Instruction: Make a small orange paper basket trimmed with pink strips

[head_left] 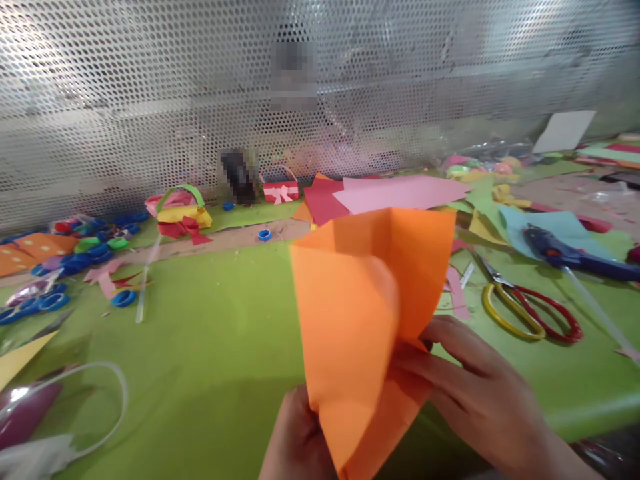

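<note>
One orange paper [347,320] stood upright lengthwise. My right hand [480,390] pinched its right side; my left hand [301,433] gripped its lower-left edge.

Inscriptions: shows no readable text, label, brand, number or sign.
</note>
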`<state>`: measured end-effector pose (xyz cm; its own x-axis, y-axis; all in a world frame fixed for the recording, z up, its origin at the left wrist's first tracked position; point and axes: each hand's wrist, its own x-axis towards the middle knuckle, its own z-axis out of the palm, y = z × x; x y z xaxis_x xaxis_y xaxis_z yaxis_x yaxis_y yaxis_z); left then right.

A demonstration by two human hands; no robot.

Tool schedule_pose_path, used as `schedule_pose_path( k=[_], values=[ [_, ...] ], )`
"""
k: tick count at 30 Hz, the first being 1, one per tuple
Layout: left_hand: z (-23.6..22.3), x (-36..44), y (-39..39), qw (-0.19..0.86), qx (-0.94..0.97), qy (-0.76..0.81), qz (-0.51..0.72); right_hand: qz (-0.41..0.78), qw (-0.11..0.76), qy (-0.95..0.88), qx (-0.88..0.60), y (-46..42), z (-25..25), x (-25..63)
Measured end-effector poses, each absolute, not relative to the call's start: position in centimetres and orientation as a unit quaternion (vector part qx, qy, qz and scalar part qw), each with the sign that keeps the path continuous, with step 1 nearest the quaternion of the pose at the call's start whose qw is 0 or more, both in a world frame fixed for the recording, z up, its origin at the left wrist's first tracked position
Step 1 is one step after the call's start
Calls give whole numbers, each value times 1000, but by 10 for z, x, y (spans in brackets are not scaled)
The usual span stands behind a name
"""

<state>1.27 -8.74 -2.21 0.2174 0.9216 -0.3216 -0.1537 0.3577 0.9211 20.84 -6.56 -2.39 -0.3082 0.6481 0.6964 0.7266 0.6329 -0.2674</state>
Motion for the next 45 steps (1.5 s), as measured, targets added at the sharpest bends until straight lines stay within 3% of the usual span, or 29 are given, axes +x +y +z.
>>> schedule_pose_path(
  k=[4, 9, 12, 17, 20, 24, 29, 33, 40, 45],
  values=[
    [-28, 21, -85, 666, 372, 482, 431, -9, 370, -821, -435, -64, -33, 213],
    [-46, 17, -91, 539, 481, 530, 445, 30, 343, -832, -435, -67, -41, 214],
    [-52, 15, -93, 481, 535, 537, 440, 83, 386, -799, -455, -73, -40, 211],
    [-52, 13, -92, 480, 534, 535, 445, 256, 532, -620, -517, -81, -41, 202],
    [-52, 12, -92, 485, 524, 526, 461, 349, 544, -539, -540, -81, -42, 197],
    [-55, 16, -95, 502, 509, 491, 498, 386, 556, -496, -544, -79, -43, 193],
    [-57, 19, -97, 505, 492, 503, 500, 338, 519, -541, -569, -84, -47, 198],
    [-54, 15, -100, 437, 534, 548, 473, 243, 456, -624, -586, -86, -43, 205],
    [-50, 11, -103, 303, 612, 595, 423, 439, 395, -580, -561, -78, -41, 208],
    [-56, 16, -105, 275, 632, 580, 434, 431, 392, -587, -562, -71, -41, 201]
  ],
)
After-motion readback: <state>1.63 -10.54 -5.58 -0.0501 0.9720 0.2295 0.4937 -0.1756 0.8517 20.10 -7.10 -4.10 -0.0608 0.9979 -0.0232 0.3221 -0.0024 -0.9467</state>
